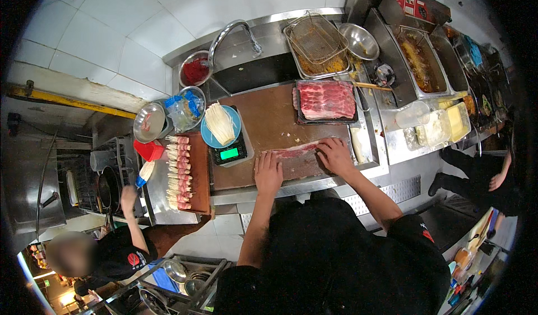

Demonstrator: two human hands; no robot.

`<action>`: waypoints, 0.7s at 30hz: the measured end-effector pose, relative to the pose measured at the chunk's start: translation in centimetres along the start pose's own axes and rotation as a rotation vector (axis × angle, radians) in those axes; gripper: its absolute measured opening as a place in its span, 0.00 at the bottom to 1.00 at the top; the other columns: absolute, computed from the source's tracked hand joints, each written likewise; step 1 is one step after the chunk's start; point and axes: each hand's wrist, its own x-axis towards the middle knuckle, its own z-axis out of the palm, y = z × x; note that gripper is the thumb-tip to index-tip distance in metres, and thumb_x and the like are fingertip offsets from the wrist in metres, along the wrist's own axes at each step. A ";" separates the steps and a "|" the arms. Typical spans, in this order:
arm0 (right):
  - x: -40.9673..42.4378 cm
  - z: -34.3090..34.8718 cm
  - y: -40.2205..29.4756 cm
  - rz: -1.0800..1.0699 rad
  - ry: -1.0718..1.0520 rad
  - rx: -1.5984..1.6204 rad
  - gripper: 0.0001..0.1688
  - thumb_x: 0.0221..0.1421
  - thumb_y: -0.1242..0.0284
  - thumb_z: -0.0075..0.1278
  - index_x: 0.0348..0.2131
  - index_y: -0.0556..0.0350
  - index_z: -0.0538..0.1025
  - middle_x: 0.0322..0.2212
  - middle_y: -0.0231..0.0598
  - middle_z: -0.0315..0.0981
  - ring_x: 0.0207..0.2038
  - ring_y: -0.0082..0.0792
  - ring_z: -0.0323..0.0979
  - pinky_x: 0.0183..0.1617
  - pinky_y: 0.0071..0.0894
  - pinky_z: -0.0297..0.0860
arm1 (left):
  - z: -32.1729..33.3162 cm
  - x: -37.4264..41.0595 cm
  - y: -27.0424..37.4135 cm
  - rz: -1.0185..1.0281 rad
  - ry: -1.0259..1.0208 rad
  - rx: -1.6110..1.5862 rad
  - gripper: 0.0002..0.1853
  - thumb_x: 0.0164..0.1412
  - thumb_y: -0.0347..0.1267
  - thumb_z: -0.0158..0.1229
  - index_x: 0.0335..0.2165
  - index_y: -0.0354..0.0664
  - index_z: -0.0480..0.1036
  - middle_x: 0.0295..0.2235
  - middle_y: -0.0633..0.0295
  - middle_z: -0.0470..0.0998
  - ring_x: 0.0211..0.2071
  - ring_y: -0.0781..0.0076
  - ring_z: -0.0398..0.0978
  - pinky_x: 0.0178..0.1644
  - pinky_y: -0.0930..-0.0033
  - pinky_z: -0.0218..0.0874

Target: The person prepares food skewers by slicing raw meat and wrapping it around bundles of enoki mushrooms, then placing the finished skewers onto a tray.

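Note:
A long thin strip of fatty red meat [296, 150] lies across the brown cutting board [265, 100] before me. My left hand [269, 172] rests palm down at the strip's left end, fingers stretched out flat. At the right end, the spread fingertips of my right hand [336, 157] touch the meat. Behind my right hand, a black tray holds a stack of sliced marbled meat [327, 99]. Left of the strip, a bundle of enoki mushrooms [219, 123] sits on a blue plate [204, 133] on a digital kitchen scale [241, 149] with a lit display.
Meat-wrapped enoki rolls [180, 172] line a brown board [201, 176] at left, near a red container [149, 150] and steel bowls [147, 121]. Another person's hand [128, 199] is close by. A faucet [235, 25], frying basket [319, 37] and deep fryer [420, 65] stand behind.

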 end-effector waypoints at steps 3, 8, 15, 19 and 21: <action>1.6 -1.2 -2.0 0.040 0.008 0.209 0.11 0.58 0.68 0.58 0.41 0.49 0.81 0.41 0.37 0.76 0.46 0.43 0.74 0.52 0.46 0.68 | -3.9 -0.7 -0.3 -0.196 0.092 -0.143 0.16 0.64 0.37 0.59 0.47 0.41 0.78 0.44 0.55 0.80 0.47 0.56 0.79 0.52 0.55 0.70; 9.6 -1.3 -9.4 -0.008 0.068 0.414 0.10 0.59 0.67 0.58 0.38 0.52 0.81 0.36 0.42 0.78 0.41 0.49 0.77 0.46 0.47 0.73 | -13.6 5.4 -6.2 -0.573 0.240 -0.128 0.13 0.62 0.41 0.64 0.32 0.43 0.80 0.30 0.59 0.81 0.31 0.55 0.80 0.35 0.54 0.70; 21.0 3.4 -18.2 -0.002 0.102 0.401 0.10 0.56 0.69 0.59 0.39 0.50 0.80 0.36 0.40 0.80 0.41 0.48 0.79 0.45 0.45 0.75 | -14.0 15.4 -12.9 -0.669 -0.222 0.031 0.30 0.56 0.58 0.63 0.32 0.38 0.83 0.36 0.49 0.84 0.40 0.47 0.82 0.43 0.49 0.72; 22.6 5.0 -19.5 -0.058 0.128 0.354 0.12 0.52 0.70 0.61 0.38 0.48 0.81 0.36 0.38 0.79 0.41 0.47 0.79 0.44 0.46 0.76 | -11.4 15.1 -16.8 -0.643 -0.231 -0.141 0.31 0.57 0.57 0.62 0.27 0.36 0.83 0.26 0.51 0.83 0.29 0.49 0.82 0.37 0.51 0.70; 22.7 5.7 -20.0 -0.055 0.088 0.334 0.12 0.51 0.70 0.62 0.39 0.46 0.81 0.36 0.37 0.78 0.41 0.47 0.79 0.44 0.46 0.76 | -9.7 14.4 -18.4 -0.659 -0.218 -0.266 0.30 0.58 0.56 0.61 0.27 0.36 0.82 0.22 0.53 0.82 0.26 0.50 0.81 0.35 0.52 0.70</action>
